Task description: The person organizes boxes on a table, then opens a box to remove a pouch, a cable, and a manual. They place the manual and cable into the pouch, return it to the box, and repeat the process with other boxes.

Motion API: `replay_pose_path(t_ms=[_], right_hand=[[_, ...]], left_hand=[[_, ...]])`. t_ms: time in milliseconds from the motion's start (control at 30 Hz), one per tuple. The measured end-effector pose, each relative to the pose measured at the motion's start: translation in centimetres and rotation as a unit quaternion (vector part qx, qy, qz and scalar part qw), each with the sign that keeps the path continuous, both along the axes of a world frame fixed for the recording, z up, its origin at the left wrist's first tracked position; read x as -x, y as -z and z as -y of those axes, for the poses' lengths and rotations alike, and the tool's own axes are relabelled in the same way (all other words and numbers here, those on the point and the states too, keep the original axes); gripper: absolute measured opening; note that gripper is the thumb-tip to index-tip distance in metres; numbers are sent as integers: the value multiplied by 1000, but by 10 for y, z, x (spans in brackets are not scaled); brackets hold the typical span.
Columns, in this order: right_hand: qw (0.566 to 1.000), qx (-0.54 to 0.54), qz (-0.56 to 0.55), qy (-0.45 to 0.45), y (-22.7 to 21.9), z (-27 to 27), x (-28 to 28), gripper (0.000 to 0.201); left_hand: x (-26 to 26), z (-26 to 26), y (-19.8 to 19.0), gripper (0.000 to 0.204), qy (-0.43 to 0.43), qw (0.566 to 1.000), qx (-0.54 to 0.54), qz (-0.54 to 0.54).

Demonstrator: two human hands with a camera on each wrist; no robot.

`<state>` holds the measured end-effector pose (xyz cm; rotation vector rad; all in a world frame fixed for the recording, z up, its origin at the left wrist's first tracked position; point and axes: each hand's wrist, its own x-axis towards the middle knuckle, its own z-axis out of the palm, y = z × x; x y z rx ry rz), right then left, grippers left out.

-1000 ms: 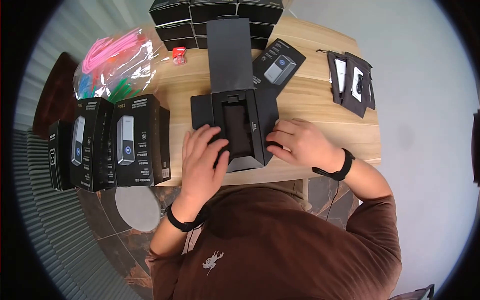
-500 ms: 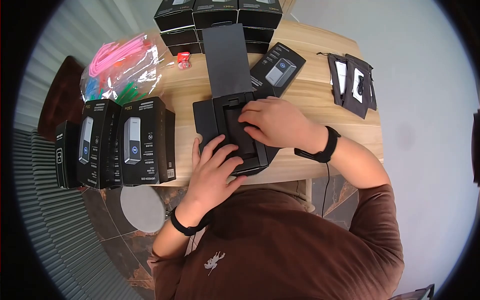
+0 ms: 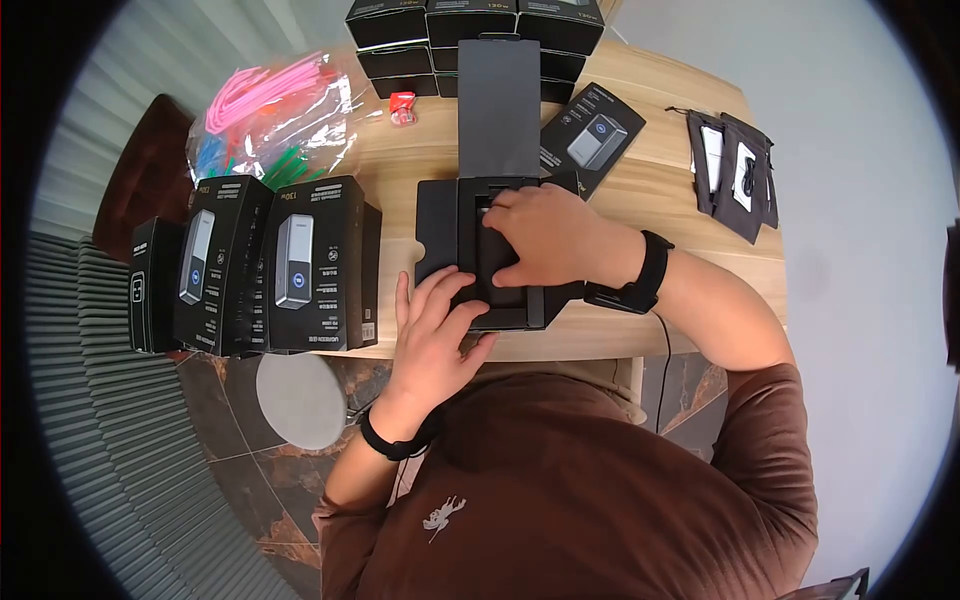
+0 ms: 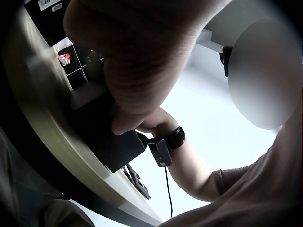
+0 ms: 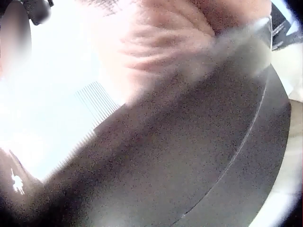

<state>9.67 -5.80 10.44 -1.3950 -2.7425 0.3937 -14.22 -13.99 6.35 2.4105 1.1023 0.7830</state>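
Observation:
An opened black carton point(image 3: 466, 225) lies at the table's front edge, its long lid point(image 3: 499, 115) folded back and a side flap point(image 3: 435, 215) out to the left. My left hand point(image 3: 432, 340) rests on its near left edge, fingers extended. The right hand point(image 3: 565, 235) reaches over the carton's dark recess point(image 3: 490, 252), fingertips at its far end and thumb lower down, spread apart. What lies under the right palm is hidden. In the left wrist view, the left hand point(image 4: 137, 61) is close against the carton point(image 4: 102, 135). Black cardboard point(image 5: 189, 142) fills much of the right wrist view.
Printed black boxes point(image 3: 315, 260) stand at the left, and several more are stacked point(image 3: 470, 30) at the back. A flat printed box point(image 3: 595, 140) lies behind the carton. Pink and green ties in a clear bag point(image 3: 270, 100), a red item point(image 3: 402, 108) and dark pouches point(image 3: 735, 180) are around.
My right hand has moved from the carton's right side to over its recess, and its fingers have since spread. The left hand has stayed at the near left edge. The head view has shifted.

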Motion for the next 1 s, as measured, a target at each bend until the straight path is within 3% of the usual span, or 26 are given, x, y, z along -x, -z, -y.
replay_pose_path(t_ms=[100,200,300,400,500,567,667,767,800,867,933,1000], right_hand=[[986,150,32,72,-24,-1,9,69],[991,93,-63,70,-14,-4,0,60],[983,144,-104,36,-23,-14,-11,49],[976,103,-193,-9,-25,-8,-24,39],[966,235,-104,14,-53,0,-20,31],[968,188,-155,-54,-55,6,-19,28],[959,98,-233,-126,-57,16,-12,25],[936,199,-291,-26,-84,25,-7,19],[902,237,-359,46,-78,23,-10,18],[800,305,-482,186,-57,16,-17,16],[913,237,-299,144,-50,16,-21,17],[982,148,-88,72,-37,22,-22,20]], left_hand=[[2,-1,3,38,4,1000,5,9],[2,-2,3,41,2,1000,12,7],[2,-2,0,49,-7,1000,23,7],[1,0,-9,57,-18,999,43,16],[-6,3,-35,59,-27,998,59,16],[-12,1,-44,56,-35,996,82,1],[-24,-7,-39,52,-46,999,10,-14],[-20,-15,-22,44,-30,993,65,95],[-20,-11,-12,34,-53,979,64,185],[-10,-3,-12,31,-51,954,157,250],[-3,3,-10,31,0,925,189,330],[0,-2,-15,31,115,968,95,200]])
